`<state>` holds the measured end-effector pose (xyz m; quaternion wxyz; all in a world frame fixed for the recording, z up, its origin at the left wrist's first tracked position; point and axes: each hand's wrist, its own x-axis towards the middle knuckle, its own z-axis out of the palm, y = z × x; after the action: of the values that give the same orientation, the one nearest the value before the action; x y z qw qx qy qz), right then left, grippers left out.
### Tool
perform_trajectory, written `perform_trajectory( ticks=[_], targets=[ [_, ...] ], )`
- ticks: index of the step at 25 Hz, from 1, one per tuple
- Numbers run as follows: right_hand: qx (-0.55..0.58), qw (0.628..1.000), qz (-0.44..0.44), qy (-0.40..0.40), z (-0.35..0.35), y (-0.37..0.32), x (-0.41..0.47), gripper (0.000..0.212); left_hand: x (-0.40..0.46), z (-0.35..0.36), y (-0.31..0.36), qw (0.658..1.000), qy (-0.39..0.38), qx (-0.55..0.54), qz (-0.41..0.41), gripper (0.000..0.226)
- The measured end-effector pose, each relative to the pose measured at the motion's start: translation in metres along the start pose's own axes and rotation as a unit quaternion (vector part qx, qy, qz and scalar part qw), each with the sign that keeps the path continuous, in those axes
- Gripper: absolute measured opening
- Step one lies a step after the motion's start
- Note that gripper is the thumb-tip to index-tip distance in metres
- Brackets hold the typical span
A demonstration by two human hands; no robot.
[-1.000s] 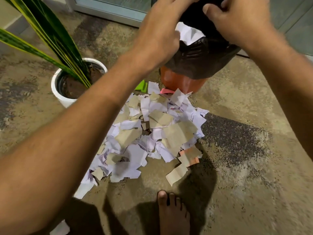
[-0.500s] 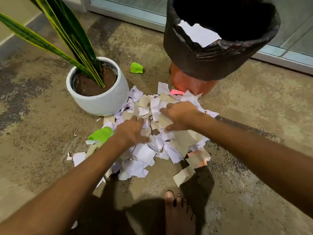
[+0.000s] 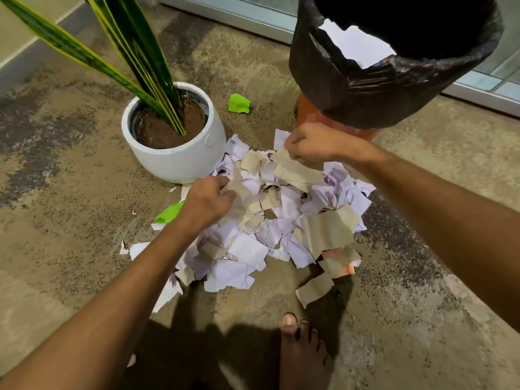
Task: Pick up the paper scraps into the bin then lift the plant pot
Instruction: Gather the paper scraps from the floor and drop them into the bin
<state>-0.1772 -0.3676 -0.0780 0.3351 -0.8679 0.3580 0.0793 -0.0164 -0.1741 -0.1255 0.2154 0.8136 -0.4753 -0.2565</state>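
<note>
A heap of white, beige and lilac paper scraps [image 3: 281, 229] lies on the floor in the middle. My left hand [image 3: 206, 202] grips scraps at the heap's left edge, fingers curled into them. My right hand [image 3: 312, 143] pinches beige and white scraps at the heap's far side. The orange bin [image 3: 309, 115] with a black liner [image 3: 380, 88] stands just behind my right hand, with white paper inside. The white plant pot [image 3: 180, 161], holding soil and long green leaves, sits left of the heap, touching it.
Green scraps lie apart: one [image 3: 239, 104] between pot and bin, one [image 3: 168, 213] beside my left wrist. My bare foot [image 3: 302, 353] stands near the bottom edge. A sliding door frame [image 3: 239, 18] runs along the back. The floor is mottled concrete.
Both hands came down from the bin's rim to the heap a second ago. Since half a second ago they have spread apart and curled round scraps, the right hand moving toward the bin.
</note>
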Motion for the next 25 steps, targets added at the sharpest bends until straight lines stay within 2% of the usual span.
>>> perform_trajectory(
  ticks=[2, 3, 5, 8, 10, 13, 17, 21, 24, 25],
  targets=[
    [0.042, 0.998, 0.003, -0.049, 0.009, 0.001, 0.014, 0.02, 0.009, 0.0, 0.009, 0.989, -0.066, -0.122, -0.051, 0.023],
    [0.037, 0.997, 0.002, -0.062, 0.016, 0.004, 0.021, 0.015, 0.013, 0.004, 0.012, 0.985, -0.098, -0.133, -0.051, 0.023],
    [-0.019, 0.997, -0.012, -0.079, 0.034, 0.012, 0.032, 0.005, 0.018, 0.017, 0.014, 0.98, -0.154, -0.116, -0.046, 0.022],
    [-0.116, 0.989, -0.032, -0.091, 0.063, 0.022, 0.037, 0.021, 0.023, 0.038, 0.007, 0.977, -0.205, -0.06, -0.024, 0.012],
    [-0.141, 0.988, -0.039, -0.059, 0.074, 0.024, 0.036, 0.022, 0.025, 0.046, 0.002, 0.981, -0.192, 0.008, -0.001, 0.011],
    [-0.158, 0.986, -0.044, -0.021, 0.075, 0.02, 0.031, 0.018, 0.028, 0.046, 0.0, 0.986, -0.161, 0.029, -0.015, 0.014],
    [-0.139, 0.988, -0.047, 0.058, 0.034, -0.003, 0.009, 0.016, 0.031, 0.015, 0.015, 0.988, -0.145, 0.039, -0.024, 0.021],
    [-0.009, 0.991, -0.044, 0.127, -0.042, -0.034, -0.027, 0.015, 0.036, -0.047, 0.057, 0.995, -0.094, -0.024, 0.003, 0.027],
    [0.061, 0.982, -0.047, 0.171, -0.086, -0.05, -0.061, 0.007, 0.029, -0.098, 0.1, 0.992, -0.087, -0.083, 0.027, 0.018],
    [0.118, 0.97, -0.05, 0.205, -0.101, -0.053, -0.068, 0.005, 0.03, -0.114, 0.115, 0.992, -0.065, -0.098, 0.042, 0.015]
  ],
)
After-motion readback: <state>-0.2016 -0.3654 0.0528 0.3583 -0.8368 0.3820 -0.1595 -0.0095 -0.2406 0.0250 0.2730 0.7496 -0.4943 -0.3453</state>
